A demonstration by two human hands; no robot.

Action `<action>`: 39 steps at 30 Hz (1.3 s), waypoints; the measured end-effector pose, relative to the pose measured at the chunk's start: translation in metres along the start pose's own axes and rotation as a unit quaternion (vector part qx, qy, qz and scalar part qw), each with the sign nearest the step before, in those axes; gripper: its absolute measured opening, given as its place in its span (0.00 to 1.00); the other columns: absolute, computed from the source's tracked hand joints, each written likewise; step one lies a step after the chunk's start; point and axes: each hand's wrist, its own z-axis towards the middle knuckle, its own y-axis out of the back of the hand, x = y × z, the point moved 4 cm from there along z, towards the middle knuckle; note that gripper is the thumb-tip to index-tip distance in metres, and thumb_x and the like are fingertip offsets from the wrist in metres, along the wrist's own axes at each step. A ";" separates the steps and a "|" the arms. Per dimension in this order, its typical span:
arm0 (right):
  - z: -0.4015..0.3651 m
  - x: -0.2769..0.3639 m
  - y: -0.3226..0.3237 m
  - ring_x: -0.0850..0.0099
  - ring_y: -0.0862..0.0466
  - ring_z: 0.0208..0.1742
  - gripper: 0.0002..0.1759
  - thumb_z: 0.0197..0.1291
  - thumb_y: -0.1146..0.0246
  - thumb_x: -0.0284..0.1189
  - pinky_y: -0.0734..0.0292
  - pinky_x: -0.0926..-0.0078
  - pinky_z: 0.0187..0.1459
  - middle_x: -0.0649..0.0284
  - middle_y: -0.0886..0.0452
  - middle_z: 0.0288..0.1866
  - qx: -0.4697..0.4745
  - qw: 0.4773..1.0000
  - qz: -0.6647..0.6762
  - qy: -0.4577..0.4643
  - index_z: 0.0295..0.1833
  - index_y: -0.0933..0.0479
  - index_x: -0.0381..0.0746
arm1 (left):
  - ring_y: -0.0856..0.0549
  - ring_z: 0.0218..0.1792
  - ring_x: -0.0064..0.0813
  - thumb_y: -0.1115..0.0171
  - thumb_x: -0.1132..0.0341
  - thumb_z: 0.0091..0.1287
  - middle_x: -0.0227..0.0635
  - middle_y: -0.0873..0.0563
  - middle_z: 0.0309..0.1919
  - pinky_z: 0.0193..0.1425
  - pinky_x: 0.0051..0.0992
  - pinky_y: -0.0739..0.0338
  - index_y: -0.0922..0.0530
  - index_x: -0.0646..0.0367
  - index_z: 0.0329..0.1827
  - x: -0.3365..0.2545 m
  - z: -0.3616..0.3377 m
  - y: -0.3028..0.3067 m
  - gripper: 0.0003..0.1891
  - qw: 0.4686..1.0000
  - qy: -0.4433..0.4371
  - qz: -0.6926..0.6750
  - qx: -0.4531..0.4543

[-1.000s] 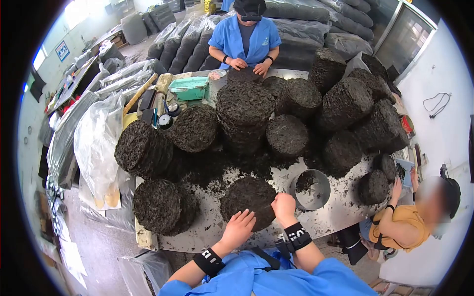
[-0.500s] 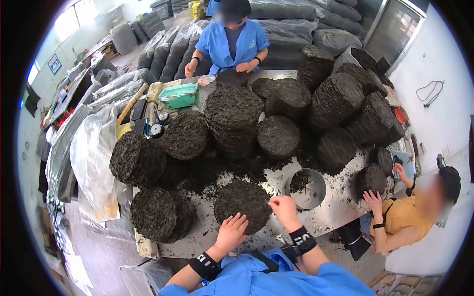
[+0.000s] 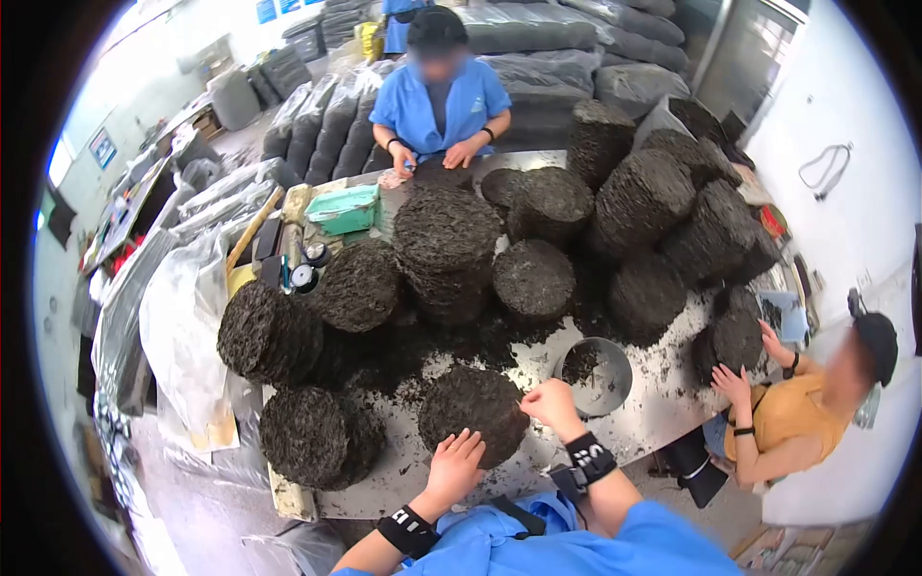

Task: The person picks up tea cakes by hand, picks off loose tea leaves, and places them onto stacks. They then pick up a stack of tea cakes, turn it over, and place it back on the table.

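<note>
A round, dark, fibrous cake [image 3: 473, 408] that looks like dried seaweed lies on the metal table in front of me. My left hand [image 3: 456, 468] rests flat on its lower edge, fingers stretched out. At the cake's right edge is my right hand [image 3: 554, 405], its thumb and forefinger pinched together. Whatever is in that pinch, if anything, is too small to make out. Just beyond my right hand stands a round metal tin [image 3: 607, 376] with dark scraps inside.
Tall stacks of similar dark cakes [image 3: 447, 245] fill the table's far side; another stack [image 3: 317, 437] is at my left. A green basket [image 3: 344, 208] sits farther back. One person [image 3: 439, 101] works opposite, another [image 3: 792, 422] at the right. Loose dark crumbs litter the table [image 3: 663, 408].
The view has tilted slightly, so the table sits lower. My hands stay nearly in place on and beside the cake. The person opposite has brought both hands together over a dark cake.
</note>
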 end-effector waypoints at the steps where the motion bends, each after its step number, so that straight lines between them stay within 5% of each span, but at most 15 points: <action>1: -0.004 -0.022 -0.003 0.69 0.16 0.24 0.16 0.40 0.29 0.33 0.21 0.75 0.31 0.53 0.17 0.22 0.030 0.979 0.174 -0.097 0.34 0.15 0.33 | 0.28 0.66 0.39 0.29 0.61 0.48 0.39 0.23 0.62 0.69 0.41 0.36 0.23 0.58 0.57 0.003 -0.002 0.000 0.30 1.000 0.010 -0.001 -0.005; 2: -0.007 -0.043 -0.013 0.76 0.15 0.25 0.13 0.43 0.30 0.33 0.21 0.79 0.31 0.57 0.16 0.23 0.031 0.923 0.352 -0.152 0.34 0.14 0.36 | 0.28 0.66 0.39 0.29 0.62 0.49 0.39 0.23 0.62 0.69 0.41 0.36 0.23 0.58 0.57 0.004 -0.004 -0.001 0.29 1.000 0.003 -0.010 -0.014; 5: -0.020 -0.082 -0.001 0.71 0.14 0.27 0.12 0.45 0.32 0.32 0.20 0.76 0.33 0.53 0.15 0.25 0.019 0.879 0.438 -0.188 0.35 0.14 0.37 | 0.28 0.66 0.39 0.29 0.61 0.49 0.39 0.23 0.62 0.69 0.41 0.36 0.23 0.58 0.57 0.005 -0.005 -0.002 0.29 1.000 -0.008 -0.018 -0.020; 7: -0.027 -0.115 0.015 0.73 0.14 0.28 0.08 0.47 0.30 0.25 0.19 0.77 0.32 0.57 0.15 0.26 -0.129 0.973 0.084 -0.171 0.33 0.16 0.32 | 0.28 0.66 0.39 0.29 0.61 0.49 0.39 0.24 0.62 0.69 0.41 0.36 0.23 0.58 0.57 0.005 -0.004 -0.002 0.29 1.000 -0.012 -0.016 -0.019; 8: -0.032 -0.119 0.014 0.73 0.14 0.28 0.08 0.47 0.30 0.25 0.19 0.77 0.32 0.57 0.15 0.26 -0.132 0.972 0.085 -0.173 0.33 0.16 0.32 | 0.28 0.66 0.39 0.29 0.61 0.49 0.39 0.24 0.62 0.69 0.41 0.36 0.23 0.58 0.57 0.005 -0.004 -0.002 0.29 1.000 -0.009 -0.014 -0.014; 10: -0.041 -0.082 0.031 0.68 0.15 0.27 0.07 0.47 0.31 0.27 0.21 0.75 0.32 0.56 0.16 0.25 -0.198 0.952 -0.221 -0.077 0.32 0.15 0.36 | 0.28 0.66 0.39 0.29 0.61 0.50 0.39 0.24 0.62 0.69 0.41 0.36 0.23 0.58 0.57 0.005 -0.001 -0.002 0.29 1.000 -0.011 -0.013 -0.009; 12: -0.035 -0.053 0.011 0.60 0.16 0.30 0.07 0.49 0.33 0.31 0.22 0.67 0.35 0.58 0.16 0.27 -0.168 0.982 0.072 -0.039 0.31 0.16 0.39 | 0.28 0.66 0.39 0.29 0.61 0.50 0.38 0.24 0.62 0.69 0.40 0.36 0.23 0.58 0.57 0.004 -0.002 -0.001 0.29 1.000 -0.003 -0.019 -0.008; 14: -0.030 -0.005 0.003 0.60 0.17 0.29 0.07 0.50 0.32 0.32 0.22 0.66 0.35 0.58 0.16 0.28 -0.126 0.988 0.084 0.012 0.31 0.16 0.39 | 0.29 0.67 0.39 0.29 0.61 0.50 0.38 0.23 0.62 0.69 0.41 0.36 0.23 0.58 0.57 0.002 -0.001 0.001 0.29 1.000 -0.007 -0.017 -0.004; 18: -0.010 0.011 -0.032 0.55 0.19 0.29 0.06 0.47 0.34 0.30 0.23 0.59 0.35 0.55 0.19 0.25 -0.136 0.980 -0.142 0.015 0.24 0.19 0.40 | 0.28 0.66 0.39 0.28 0.61 0.49 0.39 0.23 0.62 0.69 0.41 0.36 0.23 0.59 0.57 0.003 -0.003 -0.002 0.29 1.000 -0.007 -0.013 -0.009; 24: 0.004 0.004 -0.013 0.54 0.18 0.29 0.07 0.43 0.35 0.30 0.22 0.57 0.34 0.53 0.20 0.22 -0.043 0.995 -0.041 0.078 0.20 0.19 0.40 | 0.28 0.66 0.39 0.28 0.61 0.49 0.39 0.23 0.62 0.68 0.41 0.35 0.23 0.58 0.57 0.004 -0.003 -0.002 0.29 1.000 -0.008 -0.009 -0.018; 28: 0.008 0.013 -0.022 0.53 0.18 0.29 0.06 0.39 0.33 0.30 0.22 0.58 0.34 0.52 0.20 0.23 -0.054 0.981 -0.184 0.035 0.21 0.20 0.38 | 0.27 0.66 0.39 0.29 0.61 0.49 0.38 0.23 0.62 0.68 0.41 0.35 0.23 0.58 0.57 0.000 0.000 0.000 0.30 1.000 -0.017 0.000 -0.008; 30: 0.005 0.014 0.003 0.59 0.16 0.26 0.08 0.41 0.33 0.30 0.20 0.64 0.33 0.52 0.19 0.22 -0.063 0.988 -0.132 0.049 0.25 0.17 0.36 | 0.28 0.66 0.40 0.29 0.61 0.49 0.39 0.24 0.62 0.69 0.41 0.36 0.23 0.58 0.57 0.001 0.000 0.001 0.30 1.000 -0.012 -0.004 -0.002; 34: -0.004 -0.049 0.025 0.74 0.16 0.21 0.15 0.45 0.32 0.33 0.20 0.78 0.30 0.55 0.15 0.25 0.028 0.945 0.283 -0.162 0.35 0.15 0.33 | 0.28 0.66 0.40 0.29 0.60 0.50 0.39 0.24 0.62 0.68 0.41 0.35 0.24 0.58 0.57 0.009 -0.005 0.001 0.29 0.999 -0.017 -0.033 -0.016; 37: -0.019 -0.093 0.045 0.72 0.15 0.24 0.12 0.46 0.31 0.30 0.20 0.77 0.32 0.56 0.14 0.26 -0.040 0.973 0.099 -0.204 0.36 0.15 0.35 | 0.26 0.65 0.40 0.29 0.60 0.51 0.40 0.22 0.60 0.66 0.40 0.31 0.23 0.59 0.56 0.009 0.000 0.008 0.28 0.999 -0.024 -0.029 0.000; 39: -0.028 -0.105 0.051 0.72 0.14 0.29 0.12 0.48 0.31 0.28 0.20 0.77 0.34 0.57 0.14 0.30 -0.132 0.931 -0.291 -0.178 0.40 0.15 0.36 | 0.24 0.63 0.41 0.30 0.61 0.50 0.40 0.21 0.58 0.65 0.40 0.30 0.23 0.59 0.56 0.012 0.002 0.017 0.28 0.998 -0.024 -0.057 -0.004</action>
